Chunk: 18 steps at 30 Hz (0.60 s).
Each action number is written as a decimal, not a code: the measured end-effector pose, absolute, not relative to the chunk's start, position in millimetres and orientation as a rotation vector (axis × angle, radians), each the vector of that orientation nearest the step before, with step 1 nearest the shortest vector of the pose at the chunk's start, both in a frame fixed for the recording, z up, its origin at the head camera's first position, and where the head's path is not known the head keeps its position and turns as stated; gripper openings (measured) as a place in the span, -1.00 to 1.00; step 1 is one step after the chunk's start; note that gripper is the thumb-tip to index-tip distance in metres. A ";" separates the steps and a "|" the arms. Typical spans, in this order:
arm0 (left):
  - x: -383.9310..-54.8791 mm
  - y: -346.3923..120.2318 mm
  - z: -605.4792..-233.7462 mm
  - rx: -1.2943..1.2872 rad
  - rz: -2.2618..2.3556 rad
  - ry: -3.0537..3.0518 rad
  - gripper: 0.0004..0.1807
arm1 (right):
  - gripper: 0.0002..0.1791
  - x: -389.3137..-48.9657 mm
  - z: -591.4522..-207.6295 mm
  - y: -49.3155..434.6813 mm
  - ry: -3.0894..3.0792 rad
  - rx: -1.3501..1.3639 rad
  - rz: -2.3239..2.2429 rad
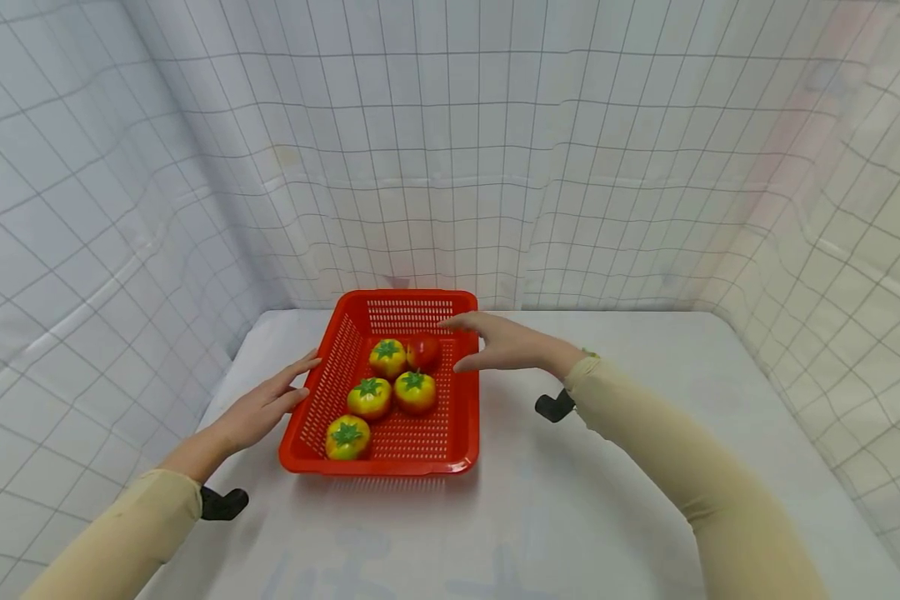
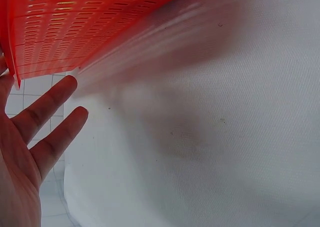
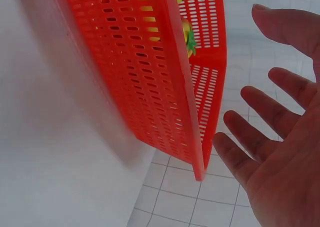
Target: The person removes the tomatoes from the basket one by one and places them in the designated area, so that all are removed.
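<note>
A red plastic basket (image 1: 378, 468) with slotted walls holds several yellow-and-red, tomato-like fruits (image 1: 370, 398) with green leafy tops. A plain red round fruit (image 1: 423, 352) lies among them. My left hand (image 1: 266, 408) is at the basket's left rim, fingers extended. In the left wrist view, two fingers of that hand (image 2: 20, 157) spread apart beside the basket wall (image 2: 65, 37), and others meet the rim at the frame's edge. Over the right rim reaches my right hand (image 1: 513, 343), thumb and fingers parted. The right wrist view shows this hand (image 3: 285, 162) holding nothing, beside the basket (image 3: 135, 62).
The basket stands on a white-covered table (image 1: 607, 517). White curtains with a dark grid pattern (image 1: 450, 167) surround the table at the back and both sides. Black wrist-worn pieces (image 1: 225, 504) jut out below each forearm.
</note>
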State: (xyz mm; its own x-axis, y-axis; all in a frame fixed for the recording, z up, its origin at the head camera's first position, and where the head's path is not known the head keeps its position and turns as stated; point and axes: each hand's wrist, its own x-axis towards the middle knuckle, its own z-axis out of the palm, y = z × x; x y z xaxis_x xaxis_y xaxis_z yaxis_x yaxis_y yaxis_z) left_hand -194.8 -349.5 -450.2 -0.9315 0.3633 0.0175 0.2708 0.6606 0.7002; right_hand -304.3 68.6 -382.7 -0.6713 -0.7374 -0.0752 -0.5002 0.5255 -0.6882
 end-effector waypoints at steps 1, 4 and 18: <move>-195.0 -349.6 -450.1 0.524 1.129 2.748 -0.39 | -0.22 -304.7 -383.2 64.7 2.408 -1.030 -0.902; -195.6 -350.0 -450.2 0.516 1.129 2.746 -0.39 | -0.21 -306.2 -384.3 54.6 2.382 -1.043 -0.866; -196.8 -349.7 -453.4 0.509 1.186 2.720 -0.40 | -0.22 -336.8 -365.5 11.1 2.390 -1.027 -0.723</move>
